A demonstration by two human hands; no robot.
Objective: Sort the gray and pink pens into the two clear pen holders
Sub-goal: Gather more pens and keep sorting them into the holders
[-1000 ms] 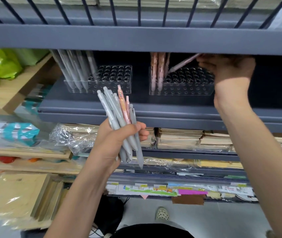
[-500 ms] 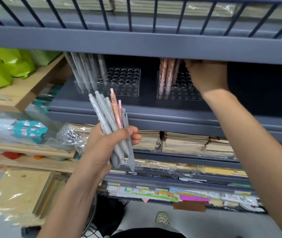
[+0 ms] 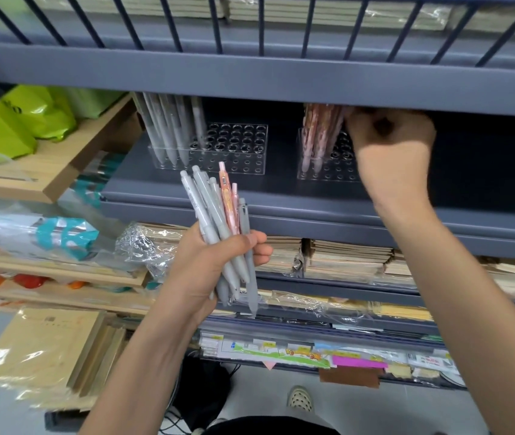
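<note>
My left hand [image 3: 209, 265] grips a bundle of pens [image 3: 215, 215] below the shelf, mostly gray, with two pink pens [image 3: 229, 199] among them. The left clear holder [image 3: 237, 149] on the dark shelf has several gray pens [image 3: 168, 130] standing at its left end. In the right clear holder [image 3: 331, 174], pink pens [image 3: 317, 136] stand at the left end. My right hand [image 3: 388, 142] is over this holder with curled fingers, pinching the top of the rightmost pink pen [image 3: 337, 127]. The upper shelf edge partly hides its fingertips.
The upper shelf's front edge [image 3: 249, 80] hangs low over both holders. Stacks of notebooks [image 3: 344, 259] fill the shelf below. Green bags [image 3: 14, 120] and wooden shelves [image 3: 45, 171] with wrapped goods are at the left. A shoe [image 3: 300, 400] shows on the floor.
My right hand moved left across the right holder, and its pink pen went from tilted to standing beside the other pink pens. The left hand with its bundle has barely moved.
</note>
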